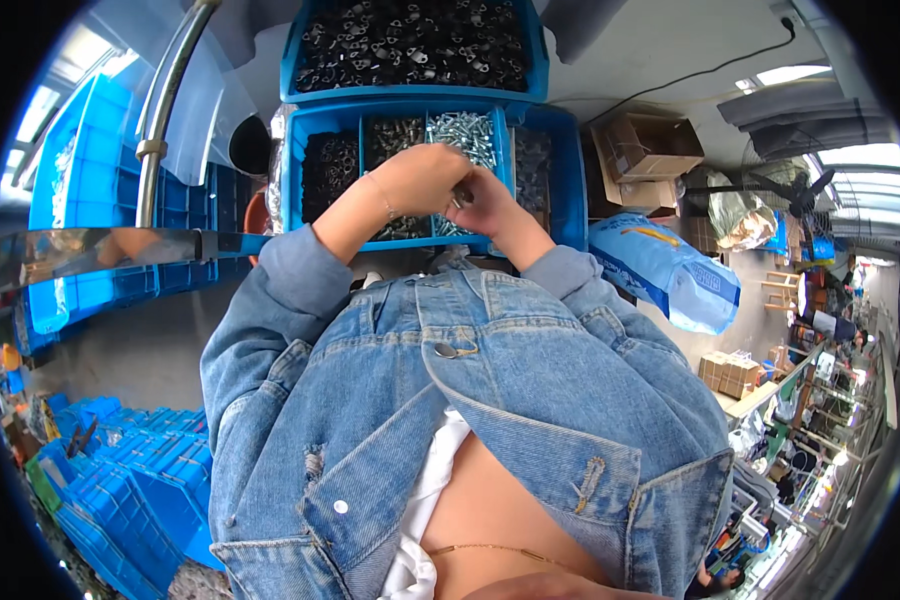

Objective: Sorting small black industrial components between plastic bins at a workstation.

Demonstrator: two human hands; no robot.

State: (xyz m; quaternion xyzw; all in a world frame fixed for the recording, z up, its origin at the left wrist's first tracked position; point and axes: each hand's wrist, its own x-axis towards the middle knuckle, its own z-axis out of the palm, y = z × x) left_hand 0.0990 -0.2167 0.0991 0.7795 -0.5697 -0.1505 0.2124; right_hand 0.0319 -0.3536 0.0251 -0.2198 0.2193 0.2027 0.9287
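Observation:
My left hand (422,180) and my right hand (490,203) meet over a blue divided tray (397,244). Their fingers are closed around a small dark metal part (463,194), mostly hidden between them, so its exact kind does not show. Silver screws (463,132) fill the compartment just behind my fingers. Beneath my left hand, the middle compartment contains dark brownish metal pieces (394,135). Black ring-like parts (331,165) lie in the left compartment, and flat dark pieces (532,165) in the right one.
Behind the tray stands a blue bin of black metal clips (410,45). A metal pole (155,140) and stacked blue crates (80,200) are at left. To the right are a cardboard box (655,145) and a blue-and-white bag (670,270); more blue crates (130,490) stand lower left.

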